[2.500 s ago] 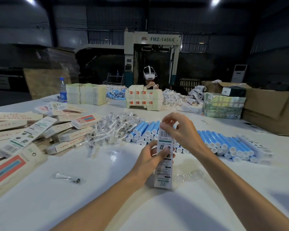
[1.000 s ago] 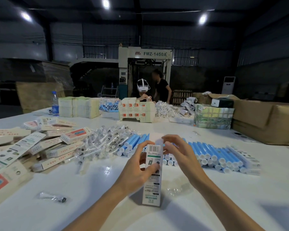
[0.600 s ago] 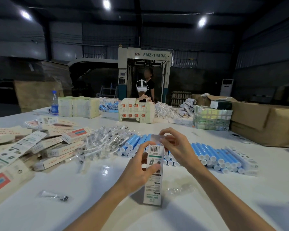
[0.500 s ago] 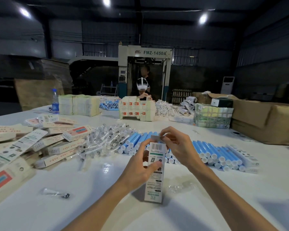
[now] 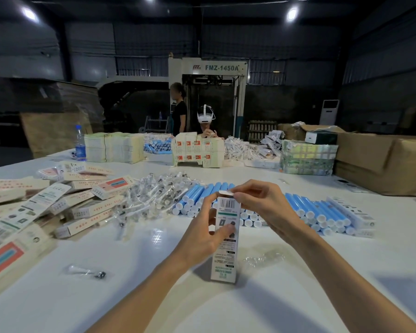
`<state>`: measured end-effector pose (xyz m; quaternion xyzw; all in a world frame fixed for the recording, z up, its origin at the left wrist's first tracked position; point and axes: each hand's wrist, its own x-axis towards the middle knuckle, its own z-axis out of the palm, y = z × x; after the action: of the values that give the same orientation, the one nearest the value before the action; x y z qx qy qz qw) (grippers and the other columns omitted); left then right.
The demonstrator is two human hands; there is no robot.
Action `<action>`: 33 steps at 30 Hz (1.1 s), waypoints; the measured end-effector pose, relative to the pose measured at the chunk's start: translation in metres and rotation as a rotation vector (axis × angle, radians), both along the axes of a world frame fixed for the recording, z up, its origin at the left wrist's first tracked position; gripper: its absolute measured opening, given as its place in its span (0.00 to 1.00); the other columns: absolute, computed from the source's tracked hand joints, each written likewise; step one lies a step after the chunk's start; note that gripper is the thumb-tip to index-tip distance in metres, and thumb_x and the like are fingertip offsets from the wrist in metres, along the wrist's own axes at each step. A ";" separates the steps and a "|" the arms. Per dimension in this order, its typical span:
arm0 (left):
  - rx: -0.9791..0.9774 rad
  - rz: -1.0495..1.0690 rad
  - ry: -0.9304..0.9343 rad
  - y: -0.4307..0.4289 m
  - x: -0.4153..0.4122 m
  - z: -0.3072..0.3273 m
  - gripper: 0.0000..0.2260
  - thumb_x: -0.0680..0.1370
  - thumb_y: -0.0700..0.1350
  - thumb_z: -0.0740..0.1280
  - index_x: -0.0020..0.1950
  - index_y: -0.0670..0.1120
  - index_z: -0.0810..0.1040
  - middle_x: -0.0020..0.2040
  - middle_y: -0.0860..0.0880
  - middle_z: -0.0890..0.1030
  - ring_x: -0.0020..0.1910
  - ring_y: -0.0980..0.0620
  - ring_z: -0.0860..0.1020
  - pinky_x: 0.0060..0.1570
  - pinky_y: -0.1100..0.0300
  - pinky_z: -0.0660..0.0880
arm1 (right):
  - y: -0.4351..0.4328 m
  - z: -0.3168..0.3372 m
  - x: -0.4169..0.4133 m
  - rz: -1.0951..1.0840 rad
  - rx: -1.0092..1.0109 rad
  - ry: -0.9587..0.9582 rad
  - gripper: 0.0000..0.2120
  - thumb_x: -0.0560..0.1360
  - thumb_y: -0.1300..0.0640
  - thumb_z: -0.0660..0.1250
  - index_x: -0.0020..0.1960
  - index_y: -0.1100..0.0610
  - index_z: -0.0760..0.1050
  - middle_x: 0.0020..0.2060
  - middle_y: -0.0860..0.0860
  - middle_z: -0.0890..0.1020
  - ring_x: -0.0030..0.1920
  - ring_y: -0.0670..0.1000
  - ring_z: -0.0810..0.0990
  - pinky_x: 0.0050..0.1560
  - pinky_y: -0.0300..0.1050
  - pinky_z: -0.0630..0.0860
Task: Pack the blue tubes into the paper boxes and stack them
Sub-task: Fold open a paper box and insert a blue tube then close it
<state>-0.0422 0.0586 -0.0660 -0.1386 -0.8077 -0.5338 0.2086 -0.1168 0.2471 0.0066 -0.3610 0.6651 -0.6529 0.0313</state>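
A tall white paper box (image 5: 225, 251) with a barcode stands upright on the white table (image 5: 274, 296). My left hand (image 5: 202, 233) grips the box's upper half, thumb across its front. My right hand (image 5: 262, 203) pinches the white flap at the box's top end. Behind both hands lies a long row of blue tubes (image 5: 317, 210) with white caps, caps towards me. What the box contains is hidden.
Packed and flat boxes (image 5: 58, 203) pile up at the left, beside a heap of clear-wrapped small parts (image 5: 151, 193). One wrapped part (image 5: 87, 272) lies alone near me. Cardboard cartons (image 5: 380, 159) stand at the right. Two people (image 5: 204, 123) are at the far side.
My right hand's fingers have shifted along the box's top end and now pinch the flap. The left hand keeps its hold. A person behind has walked to the left.
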 end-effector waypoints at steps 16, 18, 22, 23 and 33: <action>0.008 -0.048 0.048 0.002 0.009 0.005 0.35 0.80 0.58 0.74 0.80 0.66 0.55 0.59 0.55 0.86 0.59 0.52 0.85 0.53 0.54 0.82 | -0.001 0.019 0.007 0.051 0.080 -0.215 0.03 0.75 0.66 0.73 0.43 0.64 0.82 0.52 0.59 0.88 0.57 0.57 0.86 0.55 0.44 0.83; 0.012 -0.044 0.041 0.002 0.009 0.006 0.33 0.80 0.58 0.74 0.79 0.66 0.58 0.58 0.54 0.87 0.60 0.53 0.84 0.51 0.61 0.80 | 0.000 0.015 0.010 0.043 0.055 -0.188 0.02 0.76 0.65 0.74 0.44 0.62 0.84 0.53 0.59 0.88 0.57 0.58 0.86 0.58 0.47 0.83; 0.059 -0.041 0.028 0.001 0.007 0.005 0.31 0.81 0.50 0.75 0.78 0.63 0.61 0.56 0.50 0.87 0.58 0.50 0.85 0.54 0.59 0.80 | 0.003 0.000 0.019 -0.019 0.083 0.017 0.07 0.76 0.58 0.77 0.54 0.55 0.87 0.53 0.51 0.88 0.56 0.52 0.87 0.58 0.47 0.82; 0.059 -0.042 0.035 0.001 0.007 0.005 0.30 0.82 0.49 0.75 0.77 0.63 0.62 0.55 0.50 0.87 0.58 0.49 0.85 0.54 0.59 0.80 | 0.003 -0.003 0.020 -0.050 0.075 0.073 0.08 0.76 0.59 0.77 0.55 0.54 0.87 0.52 0.50 0.89 0.56 0.51 0.87 0.57 0.46 0.83; 0.096 -0.049 0.061 0.004 0.009 0.004 0.27 0.82 0.45 0.74 0.74 0.62 0.65 0.52 0.50 0.87 0.53 0.50 0.86 0.50 0.64 0.80 | -0.008 -0.018 0.028 -0.150 -0.008 0.194 0.08 0.78 0.63 0.74 0.55 0.56 0.86 0.51 0.47 0.89 0.55 0.47 0.87 0.57 0.40 0.81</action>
<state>-0.0334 0.0622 -0.0624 -0.1643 -0.7709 -0.5722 0.2264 -0.0890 0.2393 -0.0114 -0.3716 0.6877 -0.6181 -0.0835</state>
